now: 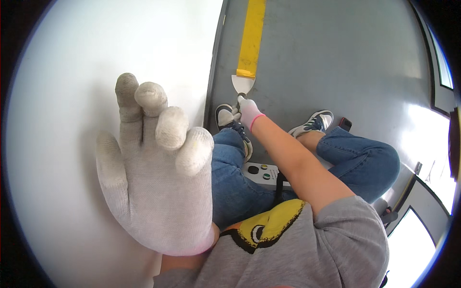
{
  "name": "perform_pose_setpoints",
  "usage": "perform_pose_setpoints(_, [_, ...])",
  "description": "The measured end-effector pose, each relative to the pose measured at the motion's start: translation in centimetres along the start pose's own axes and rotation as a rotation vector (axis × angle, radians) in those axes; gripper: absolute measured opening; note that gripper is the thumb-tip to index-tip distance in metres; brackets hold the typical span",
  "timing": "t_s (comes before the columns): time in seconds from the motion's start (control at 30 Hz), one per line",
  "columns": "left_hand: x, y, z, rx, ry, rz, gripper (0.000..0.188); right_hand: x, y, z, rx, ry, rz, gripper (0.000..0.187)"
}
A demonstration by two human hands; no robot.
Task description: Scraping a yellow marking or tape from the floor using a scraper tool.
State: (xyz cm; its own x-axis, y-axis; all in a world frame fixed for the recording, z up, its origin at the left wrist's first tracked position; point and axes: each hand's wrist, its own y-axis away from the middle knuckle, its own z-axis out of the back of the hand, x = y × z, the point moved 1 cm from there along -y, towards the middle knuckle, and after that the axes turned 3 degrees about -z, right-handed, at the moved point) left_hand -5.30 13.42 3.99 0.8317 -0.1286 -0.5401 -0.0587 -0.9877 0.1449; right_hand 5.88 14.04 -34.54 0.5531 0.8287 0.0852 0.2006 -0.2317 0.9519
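Observation:
My right hand (249, 113), in a white knit glove with a pink cuff, grips a scraper (243, 84) low over the grey floor. The scraper's wide metal blade meets the end of a yellow tape strip (250, 43), where the yellow edge looks folded or lifted. Close to the camera, my left hand (161, 177) is raised in front of the white wall, in a matching glove with greyed fingertips. Its fingers are apart and a little bent, with nothing in them. Whether it touches the wall I cannot tell.
My bent legs in blue jeans (357, 161) and sneakers (314, 124) flank the right arm. A light grey box with round buttons (261, 173) sits between them. A dark phone-like object (345, 124) lies beside the right shoe. The white wall (158, 38) rises at left.

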Motion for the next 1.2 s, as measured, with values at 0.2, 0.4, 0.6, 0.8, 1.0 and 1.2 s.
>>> perform_pose_setpoints(0.2, [2.2, 0.2, 0.5, -0.009, 0.246, -0.120, 0.048, 0.6, 0.3, -2.6, 0.042, -0.340, -0.053, 0.028])
perform_pose_setpoints(0.4, [1.1, 0.2, 0.8, 0.028, 0.239, -0.098, 0.049, 1.7, 3.7, 1.1, 0.273, -0.373, 0.022, 0.029])
perform_pose_setpoints(0.6, [1.6, 0.3, 1.1, 0.093, 0.179, -0.066, 0.047, -3.8, 4.2, 9.6, 0.087, 0.197, 0.001, 0.015])
perform_pose_setpoints(0.8, [1.3, -0.1, 1.3, 0.122, 0.171, -0.041, 0.046, -4.7, 3.9, 8.5, 0.009, 0.211, 0.045, 0.016])
perform_pose_setpoints(1.0, [1.8, -0.7, 1.5, 0.194, 0.118, 0.015, 0.046, 0.8, 1.8, 3.7, -0.029, 0.061, 0.002, 0.020])
perform_pose_setpoints(1.2, [1.8, -0.1, 0.3, -0.003, 0.232, -0.066, 0.046, -0.4, 2.4, 5.5, -0.029, 0.065, 0.067, 0.022])
